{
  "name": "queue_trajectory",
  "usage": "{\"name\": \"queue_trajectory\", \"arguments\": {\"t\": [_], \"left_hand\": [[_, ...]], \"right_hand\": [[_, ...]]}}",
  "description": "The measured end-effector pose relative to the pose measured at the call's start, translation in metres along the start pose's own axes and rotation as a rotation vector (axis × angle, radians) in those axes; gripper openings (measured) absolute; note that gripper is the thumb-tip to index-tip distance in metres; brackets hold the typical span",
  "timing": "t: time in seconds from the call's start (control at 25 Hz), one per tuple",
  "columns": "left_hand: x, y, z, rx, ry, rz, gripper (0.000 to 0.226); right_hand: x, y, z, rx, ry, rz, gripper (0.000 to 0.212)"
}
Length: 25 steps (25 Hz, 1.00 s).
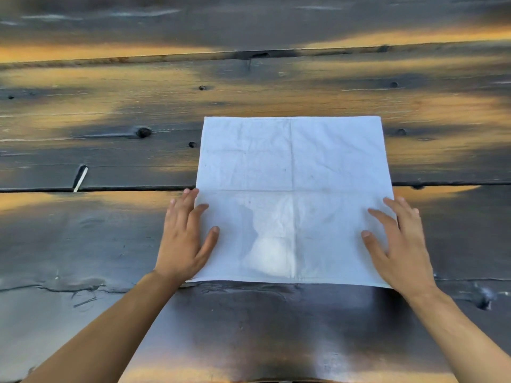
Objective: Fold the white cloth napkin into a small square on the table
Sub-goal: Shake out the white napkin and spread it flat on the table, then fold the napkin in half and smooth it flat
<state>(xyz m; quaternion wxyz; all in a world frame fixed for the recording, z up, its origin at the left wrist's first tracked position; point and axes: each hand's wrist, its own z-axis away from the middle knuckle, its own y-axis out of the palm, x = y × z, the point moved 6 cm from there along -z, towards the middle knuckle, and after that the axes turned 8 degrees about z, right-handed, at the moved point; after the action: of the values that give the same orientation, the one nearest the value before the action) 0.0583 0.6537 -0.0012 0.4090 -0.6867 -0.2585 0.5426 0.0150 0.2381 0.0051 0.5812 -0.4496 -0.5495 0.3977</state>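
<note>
The white cloth napkin [293, 194] lies spread flat and unfolded on the dark wooden table [110, 150], with crease lines crossing at its middle. My left hand [184, 236] rests flat on the napkin's near left edge, fingers straight and partly on the table. My right hand [398, 241] lies flat on the near right edge in the same way. Neither hand grips the cloth.
The table is made of wide dark planks with gaps, knots and small holes. A small pale sliver [80, 178] sticks out of a plank gap to the left of the napkin. The table's near edge [276, 378] runs along the bottom of the view.
</note>
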Motion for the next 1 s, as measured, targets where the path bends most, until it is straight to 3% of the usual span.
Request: {"name": "queue_trajectory", "arguments": {"t": [0.08,0.2,0.32,0.56,0.76,0.88,1.0], "left_hand": [[-0.005,-0.011,0.017,-0.023,0.164,0.0,0.039],[-0.012,-0.014,0.056,0.125,0.369,-0.043,0.027],[-0.007,-0.018,0.075,0.194,0.389,-0.093,0.023],[-0.016,-0.026,0.075,0.19,0.453,-0.15,0.023],[-0.021,-0.044,0.065,0.096,0.158,0.139,0.024],[-0.015,-0.052,0.057,-0.064,-0.279,0.382,0.02],[-0.01,-0.052,0.024,-0.259,-0.604,0.486,0.024]], "right_hand": [[-0.021,-0.017,0.016,-0.009,-0.068,0.012,0.04],[-0.036,-0.03,0.041,0.131,-0.199,0.009,0.038],[-0.04,-0.03,0.062,0.2,-0.329,0.019,0.033],[-0.035,-0.037,0.059,0.083,-0.37,0.01,0.031],[-0.033,-0.052,0.057,0.12,-0.133,-0.276,0.01],[-0.037,-0.056,0.048,0.121,0.104,-0.543,0.036],[-0.036,-0.055,0.017,0.019,0.38,-0.534,0.017]]}}
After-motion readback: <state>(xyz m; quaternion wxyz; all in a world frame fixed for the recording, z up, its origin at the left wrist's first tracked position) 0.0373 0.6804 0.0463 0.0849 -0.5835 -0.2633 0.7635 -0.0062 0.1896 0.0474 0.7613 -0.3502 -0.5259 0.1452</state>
